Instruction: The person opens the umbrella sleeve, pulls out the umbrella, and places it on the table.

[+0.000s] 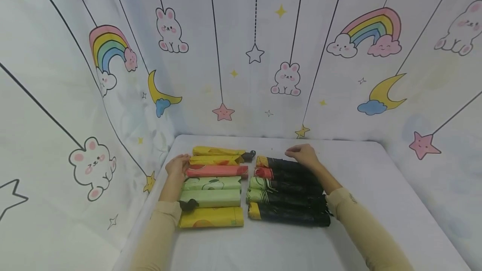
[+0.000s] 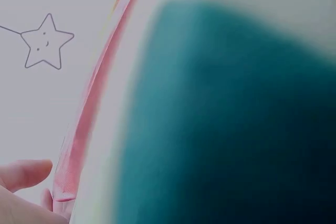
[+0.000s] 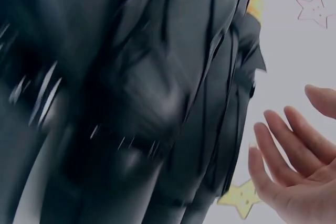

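Observation:
Two columns of long folded packages lie side by side on the white table. The left column holds yellow ones, a red one (image 1: 216,171) and pale green ones (image 1: 211,198). In the right column, black packages (image 1: 290,214) have yellow, red or green left ends. My left hand (image 1: 178,165) is at the left ends of the red package and the lower of the two far yellow packages (image 1: 214,160); its thumb stands apart from the red one in the left wrist view. Beyond the farthest black package (image 1: 284,164), my right hand (image 3: 299,166) has its fingers loosely bent, holding nothing.
The white table (image 1: 293,248) has rounded far corners and meets a white cloth backdrop (image 1: 248,91) printed with rabbits, stars and rainbows. Dark knotted bits (image 1: 249,156) stick out from the farthest yellow package (image 1: 218,151). Another dark bit (image 1: 189,205) lies by my left sleeve.

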### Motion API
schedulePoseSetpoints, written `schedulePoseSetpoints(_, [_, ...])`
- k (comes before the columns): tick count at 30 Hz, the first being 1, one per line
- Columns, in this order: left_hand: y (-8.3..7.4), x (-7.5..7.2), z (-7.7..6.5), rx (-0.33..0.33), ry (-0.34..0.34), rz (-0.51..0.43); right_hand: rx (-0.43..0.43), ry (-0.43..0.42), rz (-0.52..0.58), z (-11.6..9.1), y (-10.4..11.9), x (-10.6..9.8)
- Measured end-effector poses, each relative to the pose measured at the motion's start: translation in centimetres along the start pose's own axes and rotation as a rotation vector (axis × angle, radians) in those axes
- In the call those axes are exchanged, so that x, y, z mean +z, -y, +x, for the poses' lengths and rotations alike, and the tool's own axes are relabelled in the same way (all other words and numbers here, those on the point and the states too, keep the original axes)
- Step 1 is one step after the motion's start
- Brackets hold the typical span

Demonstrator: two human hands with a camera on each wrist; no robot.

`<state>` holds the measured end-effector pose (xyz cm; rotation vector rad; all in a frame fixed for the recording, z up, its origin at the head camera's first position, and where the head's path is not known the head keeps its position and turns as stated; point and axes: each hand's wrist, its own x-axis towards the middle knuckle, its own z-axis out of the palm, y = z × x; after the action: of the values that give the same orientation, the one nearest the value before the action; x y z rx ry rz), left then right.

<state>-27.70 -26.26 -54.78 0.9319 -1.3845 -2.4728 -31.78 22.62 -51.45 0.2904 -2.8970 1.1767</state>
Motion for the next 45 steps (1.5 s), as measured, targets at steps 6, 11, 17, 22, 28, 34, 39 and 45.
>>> schedulePoseSetpoints(6, [-0.2, 0.0, 0.3, -0.03, 0.016, 0.036, -0.018, 0.014, 0.016, 0.9, 1.9, 1.8])
schedulePoseSetpoints(11, [-0.5, 0.2, 0.6, -0.052, 0.007, 0.052, -0.015, 0.029, 0.017, 1.7, 3.3, 3.6])
schedulePoseSetpoints(17, [-0.9, 0.4, 0.9, -0.074, 0.032, 0.041, -0.039, 0.05, 0.018, 2.4, 5.1, 5.2])
schedulePoseSetpoints(22, [-1.2, 0.7, 1.0, -0.044, 0.044, -0.012, -0.032, 0.061, 0.029, 2.8, 6.1, 6.1])
schedulePoseSetpoints(28, [-1.0, 1.4, 1.6, -0.006, 0.054, -0.037, 0.001, 0.064, 0.026, 3.5, 6.4, 7.4])
schedulePoseSetpoints(34, [-0.5, 2.1, 1.9, 0.036, 0.031, 0.032, 0.0, 0.092, 0.009, 3.9, 6.7, 8.8])
schedulePoseSetpoints(39, [-0.2, 2.3, 1.9, 0.062, 0.039, 0.021, 0.017, 0.108, -0.018, 4.1, 7.0, 10.0])
schedulePoseSetpoints(45, [-0.2, 2.2, 1.8, 0.067, 0.033, 0.038, 0.012, 0.135, -0.074, 4.6, 7.6, 10.7])
